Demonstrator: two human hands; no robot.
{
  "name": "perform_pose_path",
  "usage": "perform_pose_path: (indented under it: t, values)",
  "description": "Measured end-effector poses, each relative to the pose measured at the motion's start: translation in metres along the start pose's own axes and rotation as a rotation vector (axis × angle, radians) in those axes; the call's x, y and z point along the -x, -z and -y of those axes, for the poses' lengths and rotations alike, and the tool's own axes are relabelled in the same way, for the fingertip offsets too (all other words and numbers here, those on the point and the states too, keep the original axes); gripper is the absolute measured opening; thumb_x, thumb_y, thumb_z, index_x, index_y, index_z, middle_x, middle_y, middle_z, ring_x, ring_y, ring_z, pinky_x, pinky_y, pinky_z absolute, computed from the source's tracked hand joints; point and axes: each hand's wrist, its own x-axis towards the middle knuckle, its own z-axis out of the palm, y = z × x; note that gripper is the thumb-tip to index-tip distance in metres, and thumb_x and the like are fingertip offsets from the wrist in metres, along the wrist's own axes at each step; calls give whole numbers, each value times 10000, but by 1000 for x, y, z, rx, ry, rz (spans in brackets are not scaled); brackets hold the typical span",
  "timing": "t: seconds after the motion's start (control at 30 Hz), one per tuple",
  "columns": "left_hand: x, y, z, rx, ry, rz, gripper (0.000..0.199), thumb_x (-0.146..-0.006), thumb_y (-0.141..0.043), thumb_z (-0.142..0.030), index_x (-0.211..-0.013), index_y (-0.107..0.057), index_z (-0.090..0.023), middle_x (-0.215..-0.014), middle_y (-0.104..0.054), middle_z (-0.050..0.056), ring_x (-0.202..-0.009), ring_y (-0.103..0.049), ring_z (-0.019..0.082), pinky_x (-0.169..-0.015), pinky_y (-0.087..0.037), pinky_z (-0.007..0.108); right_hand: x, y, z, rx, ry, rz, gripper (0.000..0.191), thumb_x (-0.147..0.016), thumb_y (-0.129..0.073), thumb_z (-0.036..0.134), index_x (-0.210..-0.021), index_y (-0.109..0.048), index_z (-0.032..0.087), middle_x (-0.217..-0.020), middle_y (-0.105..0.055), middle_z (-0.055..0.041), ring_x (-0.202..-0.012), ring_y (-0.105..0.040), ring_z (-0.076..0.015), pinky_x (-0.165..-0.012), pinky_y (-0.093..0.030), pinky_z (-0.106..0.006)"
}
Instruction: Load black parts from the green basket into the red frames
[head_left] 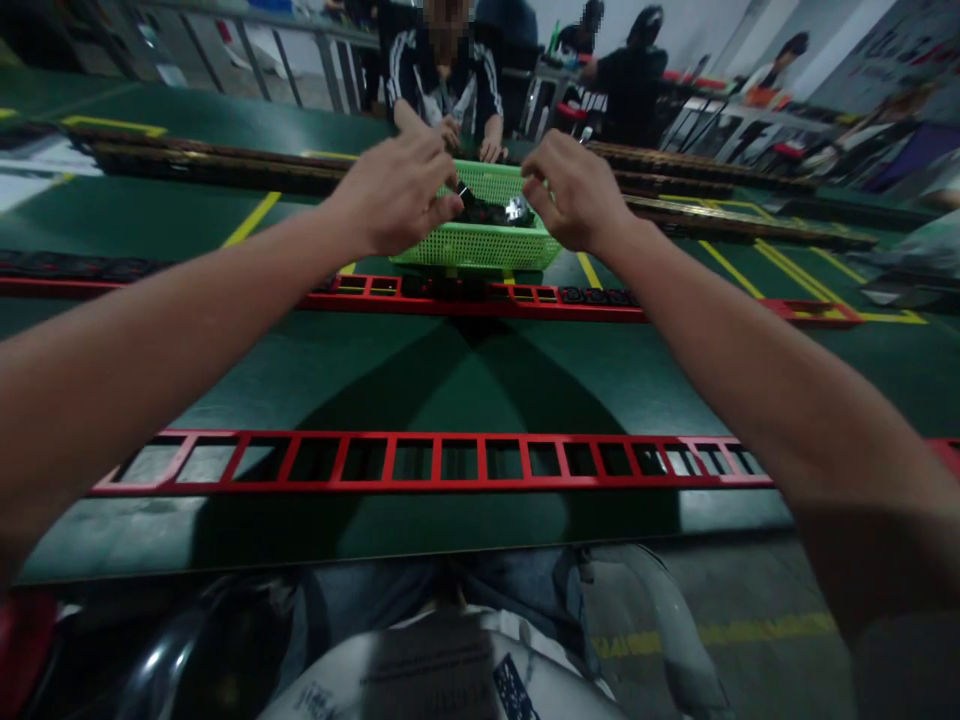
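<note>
My left hand [397,190] is over the left end of a light-green mesh basket [476,248], its fingers bent and its thumb held apart from them. At the basket's right end is my right hand [574,190], fingers curled loosely with a gap before the thumb. I see nothing held in either hand, though the left fingertips overlap the dark contents. Inside the basket lie black parts [487,210] and a shiny clear or silvery piece [517,210]. The basket stands at a red slotted rail [480,305], which carries black parts in some slots.
Nearer me, a red frame strip [457,485] with a row of rectangular openings lies across the green table [480,390]. Dark long rails [225,160] lie farther back. Opposite sits a person in a dark striped jacket [480,85]; other people are behind.
</note>
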Motion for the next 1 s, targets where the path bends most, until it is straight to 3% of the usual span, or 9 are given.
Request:
perform_pose_path:
  t: [0.1, 0.2, 0.4, 0.7, 0.8, 0.9, 1.0]
  values:
    - [22, -16, -19, 60, -96, 157, 511, -1053, -357, -515, -1380, -587, -197, -1335, -607, 110, -1264, -544, 310, -1040, -452, 456, 44, -7, -1, 46, 57, 56, 558, -1068, -161, 542, -1217, -597, 227, -1214, -659, -159, -1140, -581, -305, -972, -479, -488]
    - [26, -41, -29, 53, -134, 190, 598, -1029, -336, -586, -1399, -563, -174, -1318, -604, 127, -1286, -552, 351, -1032, -452, 457, 79, -23, -10, 62, 150, 244, 494, -1047, -289, 562, -1204, -594, 206, -1181, -669, -151, -1064, -595, -301, -857, -494, -446]
    - [19, -75, -22, 49, -126, 280, 576, -1025, -336, -603, -1346, -572, -187, -1257, -620, 143, -1201, -597, 336, -948, -478, 420, 104, -52, -31, 38, 147, 365, 411, -1047, -344, 486, -1244, -573, 208, -1173, -638, -144, -1024, -577, -296, -812, -483, -422]
    - [24, -65, -26, -14, -105, 369, 584, -1081, -307, -585, -1396, -525, -144, -1366, -584, 171, -1215, -545, 283, -897, -511, 423, 106, -47, -46, -73, 47, 515, 496, -1030, -307, 494, -1307, -528, 147, -1308, -594, -218, -1102, -555, -335, -829, -464, -482]
    - [26, -63, -24, 52, -90, 338, 625, -1070, -264, -555, -1442, -497, -109, -1398, -556, 202, -1284, -539, 357, -966, -507, 532, 106, -47, -49, -77, 37, 494, 453, -1050, -274, 515, -1380, -477, 281, -1385, -594, -142, -1125, -525, -302, -935, -470, -495]
    - [25, -62, -20, 120, -107, 349, 698, -1002, -232, -634, -1465, -514, -195, -1399, -564, 174, -1317, -545, 421, -1004, -486, 604, 105, -47, -47, -79, -5, 520, 436, -1056, -291, 517, -1416, -454, 333, -1383, -615, -85, -1126, -522, -297, -1011, -472, -505]
    - [23, -60, -19, 173, -67, 366, 728, -944, -248, -681, -1480, -523, -272, -1442, -574, 114, -1349, -520, 413, -1079, -451, 639, 103, -42, -44, -94, -43, 507, 490, -1045, -292, 562, -1430, -487, 330, -1370, -622, -76, -1157, -552, -334, -1026, -484, -553]
